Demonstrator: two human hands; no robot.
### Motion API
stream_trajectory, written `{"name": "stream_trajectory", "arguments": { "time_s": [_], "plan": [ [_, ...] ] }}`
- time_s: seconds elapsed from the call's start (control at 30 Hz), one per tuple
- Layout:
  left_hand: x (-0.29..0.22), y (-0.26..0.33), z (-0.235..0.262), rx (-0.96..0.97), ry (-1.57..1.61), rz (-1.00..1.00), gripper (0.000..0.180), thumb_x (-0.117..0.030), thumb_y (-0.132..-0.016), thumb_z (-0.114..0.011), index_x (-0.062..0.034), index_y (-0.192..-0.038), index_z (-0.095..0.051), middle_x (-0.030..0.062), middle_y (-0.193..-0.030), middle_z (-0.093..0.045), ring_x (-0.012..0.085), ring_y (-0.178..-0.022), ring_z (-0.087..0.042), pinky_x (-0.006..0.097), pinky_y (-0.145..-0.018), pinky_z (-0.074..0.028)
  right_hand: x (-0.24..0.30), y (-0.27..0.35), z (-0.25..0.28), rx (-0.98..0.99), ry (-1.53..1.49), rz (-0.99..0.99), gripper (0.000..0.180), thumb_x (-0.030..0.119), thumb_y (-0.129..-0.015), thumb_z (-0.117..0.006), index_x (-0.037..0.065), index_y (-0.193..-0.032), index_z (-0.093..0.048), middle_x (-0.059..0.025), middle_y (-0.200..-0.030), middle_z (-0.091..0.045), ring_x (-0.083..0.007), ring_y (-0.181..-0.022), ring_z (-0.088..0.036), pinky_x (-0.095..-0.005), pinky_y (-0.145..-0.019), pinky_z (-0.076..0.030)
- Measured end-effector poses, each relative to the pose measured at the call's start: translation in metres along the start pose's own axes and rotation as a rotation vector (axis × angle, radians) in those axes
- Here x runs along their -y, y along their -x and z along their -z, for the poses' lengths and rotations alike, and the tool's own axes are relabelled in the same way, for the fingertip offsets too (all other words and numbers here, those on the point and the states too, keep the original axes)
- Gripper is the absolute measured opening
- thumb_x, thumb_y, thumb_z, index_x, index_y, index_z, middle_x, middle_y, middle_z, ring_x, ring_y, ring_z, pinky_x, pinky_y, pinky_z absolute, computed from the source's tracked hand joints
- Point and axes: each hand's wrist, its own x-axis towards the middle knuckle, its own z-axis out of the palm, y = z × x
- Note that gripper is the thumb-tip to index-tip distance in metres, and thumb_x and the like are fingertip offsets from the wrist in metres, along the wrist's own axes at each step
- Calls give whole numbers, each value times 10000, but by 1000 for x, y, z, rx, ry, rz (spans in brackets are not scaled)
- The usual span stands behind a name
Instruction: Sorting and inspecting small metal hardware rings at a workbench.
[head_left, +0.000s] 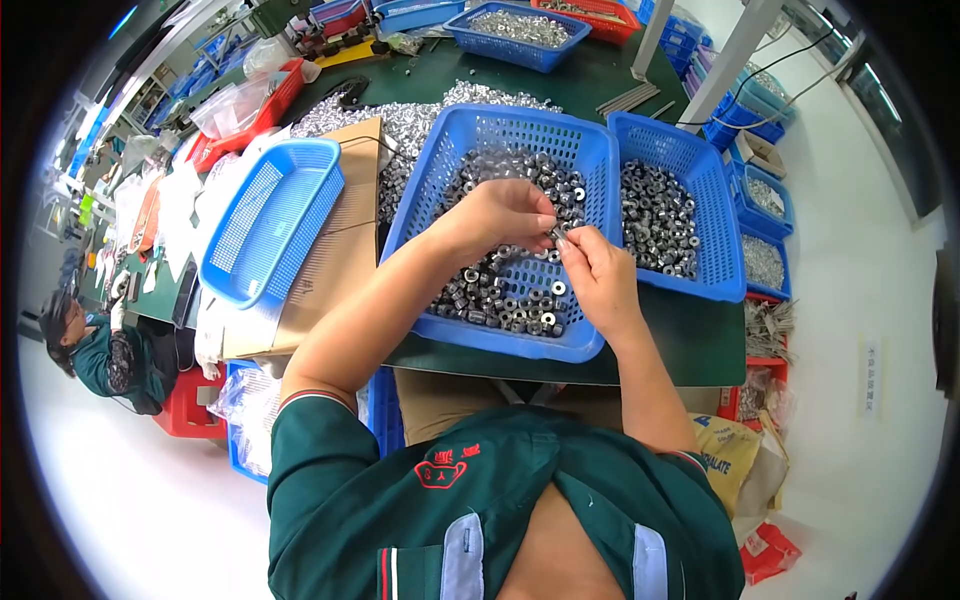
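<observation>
Blue plastic, pierced all over with small holes, makes up the large basket (pixel 500 341) standing on the green counter (pixel 672 335), right in front of the person. Dark and silvery metal rings (pixel 500 308) cover its bottom in a loose heap. Above them the left hand (pixel 505 212) and the right hand (pixel 605 282) meet, their fingertips close together. Both pinch a small metal piece (pixel 557 233), thumb against forefinger; the fingers hide most of it, so its shape cannot be told. It is held over the basket's right half, clear of the heap.

Just right of this basket stands a second blue basket (pixel 716 210), holding similar rings. To the left, a light-blue basket (pixel 262 285) rests on a cardboard sheet (pixel 338 250). Beyond, shiny metal parts (pixel 400 128) lie piled on the counter, and farther left a co-worker (pixel 105 352) sits, wearing a dark cap.
</observation>
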Motion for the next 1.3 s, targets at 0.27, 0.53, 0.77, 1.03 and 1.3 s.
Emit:
{"name": "stream_trajectory", "arguments": {
  "time_s": [0.27, 0.53, 0.77, 1.03, 1.3],
  "plan": [
    [8, 1, -1, -60, 5, 128, 149, -116, -876, -657, 14, -927, -603, 53, -801, -622, 140, -700, -630, 269, -660, -544, -3, 0, -3, -12, 190, 184, 146, 143, -843, -618, 71, -780, -507, -128, -599, -540, -344, -548, -546, -442, -510, -412],
    [10, -2, -3, -91, -69, 133, 186, -165, -888, -653, 12, -926, -609, 58, -768, -629, 128, -659, -624, 262, -617, -534, -4, 0, -3, -22, 125, 105, 145, 177, -866, -597, 64, -793, -542, -146, -587, -564, -352, -546, -577, -454, -492, -416],
    [1, -1, -7, -36, -230, -81, 205, -150, -885, -647, 31, -979, -625, 77, -801, -656, 140, -717, -648, 266, -694, -545, -7, -5, 8, 108, -80, -71, 236, 239, -900, -570, 45, -767, -551, -169, -594, -555, -365, -555, -569, -441, -489, -395],
    [10, -10, 14, -151, 179, 91, 159, -107, -916, -524, 26, -952, -604, 90, -866, -637, 176, -744, -651, 290, -701, -559, -2, 0, 1, 47, -74, -77, 261, 274, -935, -527, 52, -801, -550, -162, -616, -565, -356, -571, -572, -433, -499, -404],
    [51, -12, -14, 302, -1383, 87, 238, -240, -723, -625, -76, -895, -639, 151, -866, -670, 321, -849, -647, 425, -745, -500, -3, 0, 1, 15, -47, -4, 244, 256, -928, -531, 49, -800, -552, -173, -639, -583, -366, -602, -587, -442, -521, -423]
  ]
}}
